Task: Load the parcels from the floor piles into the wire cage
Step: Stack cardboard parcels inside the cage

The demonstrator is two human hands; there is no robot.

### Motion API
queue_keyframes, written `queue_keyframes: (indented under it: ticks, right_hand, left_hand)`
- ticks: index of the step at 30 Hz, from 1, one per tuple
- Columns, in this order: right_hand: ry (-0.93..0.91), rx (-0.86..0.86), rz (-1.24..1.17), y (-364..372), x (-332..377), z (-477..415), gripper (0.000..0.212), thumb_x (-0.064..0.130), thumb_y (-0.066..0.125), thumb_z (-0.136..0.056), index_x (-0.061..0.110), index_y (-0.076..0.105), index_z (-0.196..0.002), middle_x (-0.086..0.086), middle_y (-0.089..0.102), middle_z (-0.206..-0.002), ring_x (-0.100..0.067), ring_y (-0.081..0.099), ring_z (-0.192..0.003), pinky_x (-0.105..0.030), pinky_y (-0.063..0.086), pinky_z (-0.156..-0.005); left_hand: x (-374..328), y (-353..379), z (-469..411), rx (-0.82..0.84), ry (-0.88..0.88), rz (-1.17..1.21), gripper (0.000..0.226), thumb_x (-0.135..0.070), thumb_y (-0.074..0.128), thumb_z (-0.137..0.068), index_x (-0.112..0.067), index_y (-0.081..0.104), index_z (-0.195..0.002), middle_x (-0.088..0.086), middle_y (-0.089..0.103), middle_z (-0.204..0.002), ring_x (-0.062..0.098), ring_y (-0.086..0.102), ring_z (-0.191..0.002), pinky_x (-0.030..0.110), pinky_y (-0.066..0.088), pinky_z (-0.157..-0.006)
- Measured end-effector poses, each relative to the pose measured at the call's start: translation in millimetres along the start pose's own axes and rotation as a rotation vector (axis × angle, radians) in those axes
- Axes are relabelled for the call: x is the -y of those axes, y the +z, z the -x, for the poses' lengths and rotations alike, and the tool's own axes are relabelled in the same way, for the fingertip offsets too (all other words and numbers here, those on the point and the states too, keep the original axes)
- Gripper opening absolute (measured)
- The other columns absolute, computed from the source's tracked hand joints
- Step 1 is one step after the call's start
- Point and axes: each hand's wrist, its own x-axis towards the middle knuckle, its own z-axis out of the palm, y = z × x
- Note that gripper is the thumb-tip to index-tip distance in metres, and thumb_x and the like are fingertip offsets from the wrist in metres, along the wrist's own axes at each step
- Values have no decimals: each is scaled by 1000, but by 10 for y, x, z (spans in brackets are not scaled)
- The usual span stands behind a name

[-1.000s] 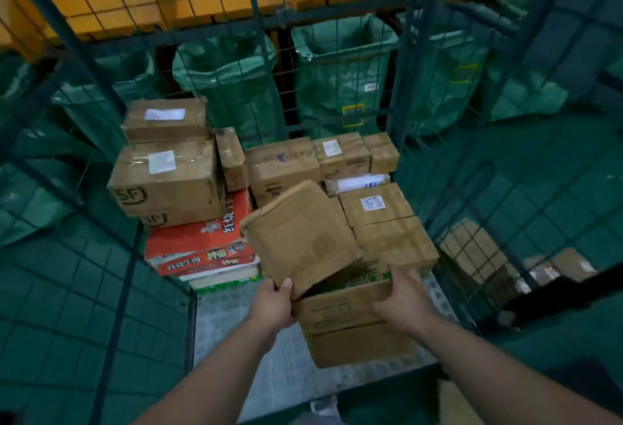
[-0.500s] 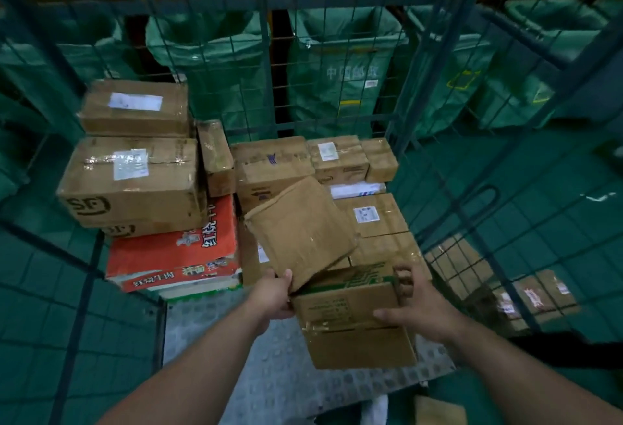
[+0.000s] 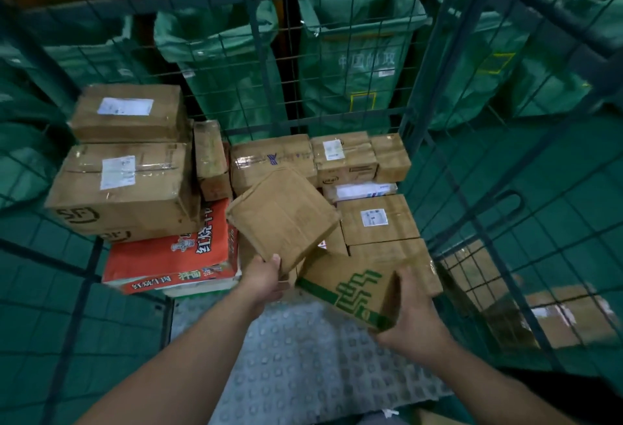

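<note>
Two parcels at once, our left hand [image 3: 264, 278] pinching the flat brown parcel [image 3: 283, 219] at its six-o'clock edge and our right hand [image 3: 413, 320] gripping the green-printed carton [image 3: 350, 286], we risk one slipping.

Left hand [image 3: 266, 278] grips plain parcel [image 3: 283, 219], right hand [image 3: 409, 318] green-printed parcel [image 3: 350, 286].

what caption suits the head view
Left hand grips a flat parcel, right hand a green-printed box, in the wire cage.
</note>
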Motion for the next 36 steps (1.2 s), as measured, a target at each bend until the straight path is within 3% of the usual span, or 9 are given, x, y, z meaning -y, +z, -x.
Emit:
queue_keyframes:
  ticks: [4,9,15,20,25,29,31,34,36]
  right_hand:
    - [-325,-134,639,-286,-595,-348,111,52,94,-45,27,43,-140,-14,43,-141,-41,37,-135,-73,8,-116]
    - [-601,-172,800,-829,-1104,-687,96,17,84,-47,26,49,-135,-19,43,-137,-39,41,-132,-86,25,-97]
    - [-550,-96,793,-1285,-1367,-967,87,43,87,-52,24,50,-129,-21,44,-129,-38,44,-124,-84,16,-105]
    - [-388,-46,719,-1465,-1351,-1313,137,36,99,-18,20,44,-143,-33,60,-120,-39,46,-117,-83,18,-105]
    - [-290,19,880,-1579,-1359,-1707,155,53,95,-41,25,-1,-160,-32,50,-140,-44,47,-131,-79,0,-112]
    - [-318,84,1018,-1511,-1341,-1995,106,58,45,-99,27,-49,-140,-21,-3,-167,-37,1,-155,-76,-24,-104]
    - [-343,97,1038,-1435,-1419,-2209,112,57,56,-94,26,-37,-147,-22,6,-164,-38,7,-153,-76,-22,-106]
    - [-362,106,976,-1287,-1587,-2632,134,45,99,-39,22,29,-150,-26,43,-135,-41,39,-129,-73,-9,-115]
    - [-347,64,1005,-1203,-1600,-2937,135,38,100,-35,21,28,-148,-25,36,-137,-40,34,-129,-73,-14,-113]
  left_hand:
    - [-97,374,-138,-129,-76,-113,27,-35,40,-109,-11,43,-121,24,65,-116,36,70,-84,47,59,-79]
    - [-141,884,-220,-129,-108,-190,17,-30,41,-109,-15,48,-114,16,58,-84,25,61,-62,33,50,-65]
    - [-349,1298,-98,-133,-104,-287,13,-30,41,-108,-21,49,-112,17,60,-92,28,63,-72,36,53,-70]
    - [-688,1368,-200,-205,-43,-491,28,-31,45,-107,-14,47,-129,19,64,-114,28,63,-75,28,46,-63]
    - [-956,1417,-468,-198,12,-605,30,-32,44,-107,-10,48,-127,13,63,-102,26,63,-77,26,44,-51]
    - [-955,1444,-807,-183,6,-627,25,-33,43,-107,-11,50,-119,13,65,-98,26,68,-79,31,51,-58]
    - [-917,1466,-1047,-179,-22,-633,27,-33,43,-108,-13,50,-124,14,68,-99,27,71,-81,33,54,-63]
    - [-888,1527,-1502,-181,-53,-598,33,-33,40,-109,-17,46,-136,13,67,-105,25,70,-80,26,49,-52]
    - [-929,1573,-1815,-184,-48,-518,36,-30,41,-109,-13,43,-140,16,63,-105,25,64,-76,24,46,-48]
